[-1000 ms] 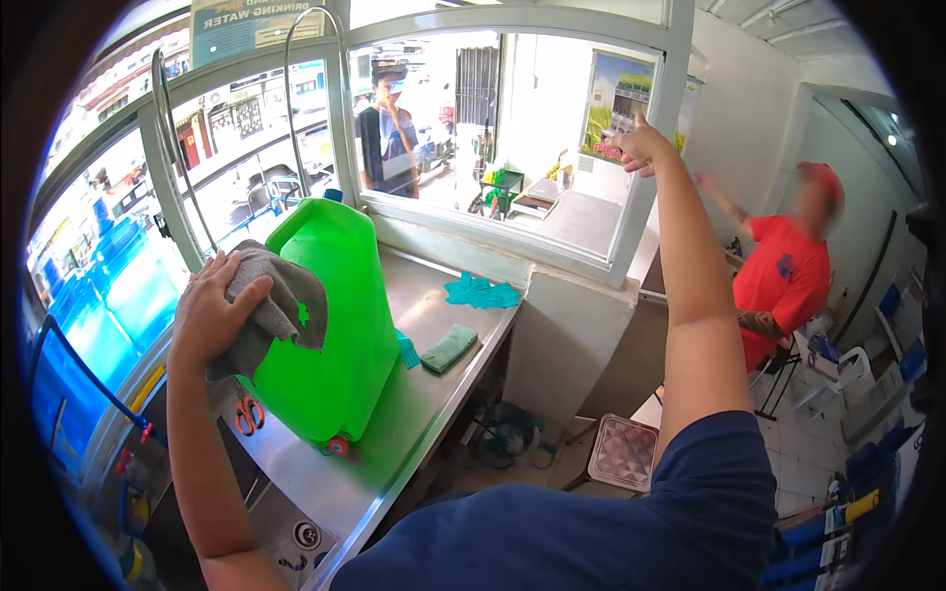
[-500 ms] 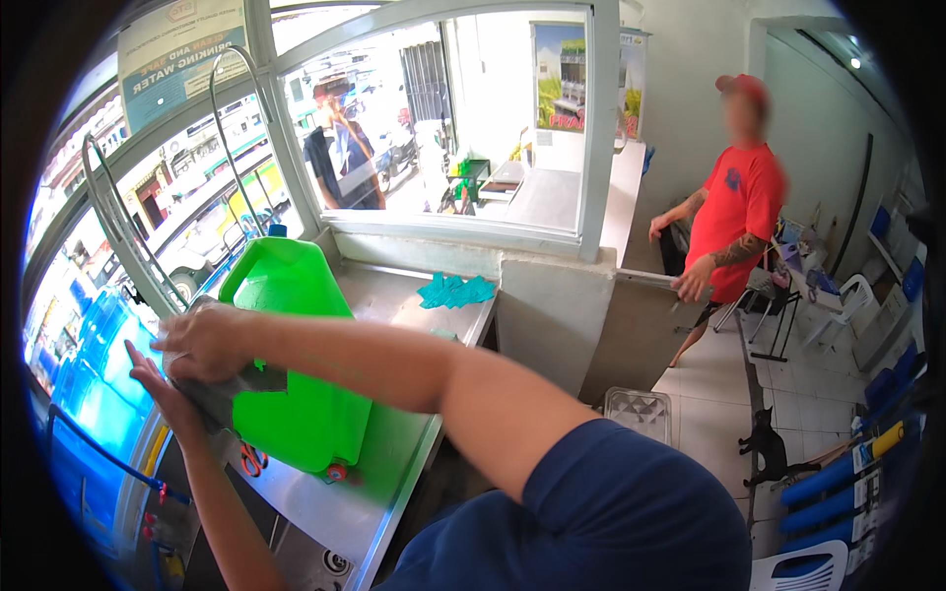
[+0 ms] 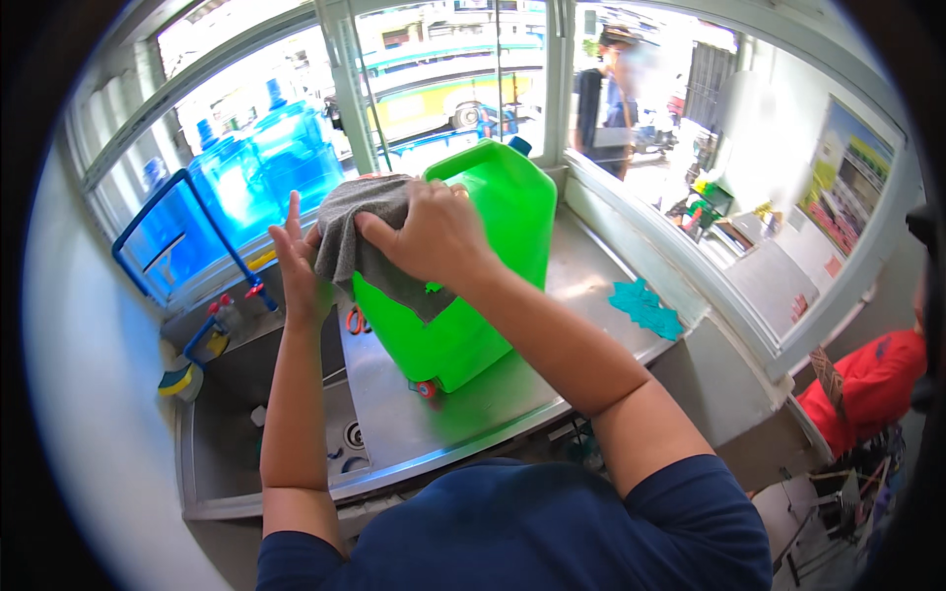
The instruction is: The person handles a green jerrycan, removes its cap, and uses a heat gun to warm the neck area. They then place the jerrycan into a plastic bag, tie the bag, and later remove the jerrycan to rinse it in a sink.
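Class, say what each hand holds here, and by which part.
The right hand presses a grey cloth onto the green container; the left hand, open, steadies the cloth's edge.

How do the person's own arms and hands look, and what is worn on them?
Both forearms are bare from the elbow down. The left hand and the right hand wear no gloves, and no rings, watch or bracelet can be seen. Short dark navy sleeves of a shirt cover the upper arms.

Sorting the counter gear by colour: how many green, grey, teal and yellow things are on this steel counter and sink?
Green: 1, the green jug
Grey: 1, the grey cloth under the right hand
Teal: 1, the teal cloth
Yellow: 1, the sponge
Total: 4
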### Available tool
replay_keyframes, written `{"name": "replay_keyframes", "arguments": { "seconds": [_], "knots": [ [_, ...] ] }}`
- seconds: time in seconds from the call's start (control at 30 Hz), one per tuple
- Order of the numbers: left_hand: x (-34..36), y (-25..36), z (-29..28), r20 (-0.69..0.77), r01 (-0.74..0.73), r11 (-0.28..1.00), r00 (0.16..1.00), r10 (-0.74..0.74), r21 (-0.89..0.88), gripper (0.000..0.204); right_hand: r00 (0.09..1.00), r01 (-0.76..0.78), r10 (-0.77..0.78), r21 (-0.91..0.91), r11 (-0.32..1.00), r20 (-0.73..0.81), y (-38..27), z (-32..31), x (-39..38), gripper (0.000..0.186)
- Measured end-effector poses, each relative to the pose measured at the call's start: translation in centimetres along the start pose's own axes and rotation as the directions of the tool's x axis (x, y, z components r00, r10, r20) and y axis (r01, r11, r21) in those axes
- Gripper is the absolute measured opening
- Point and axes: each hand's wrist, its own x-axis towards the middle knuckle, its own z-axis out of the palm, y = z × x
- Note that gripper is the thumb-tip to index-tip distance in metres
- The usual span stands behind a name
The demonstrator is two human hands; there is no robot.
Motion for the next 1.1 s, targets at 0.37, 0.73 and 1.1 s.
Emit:
{"name": "replay_keyframes", "arguments": {
  "seconds": [0.37, 0.73, 1.1],
  "knots": [
    [-2.2, 1.4, 8.4, 0.311, -0.248, -0.238, 0.908, 0.282, 0.939, 0.084, 0.918, 0.364, -0.397, -0.390, 0.846, -0.006, 11.0, -3.0, -0.8, 0.045],
    [0.5, 1.8, 8.0, 0.101, -0.035, -0.380, 0.983, 0.156, 0.924, 0.076, 0.681, 0.157, -0.136, 0.038, 0.987, 0.720, 11.3, 0.3, 10.3, 0.034],
    [0.1, 0.4, 8.1, 0.177, -0.054, -0.392, 0.942, 0.285, 0.918, 0.086, 0.839, 0.374, -0.339, -0.003, 0.927, -0.426, 11.8, 0.4, 2.3, 0.023]
  ]
}}
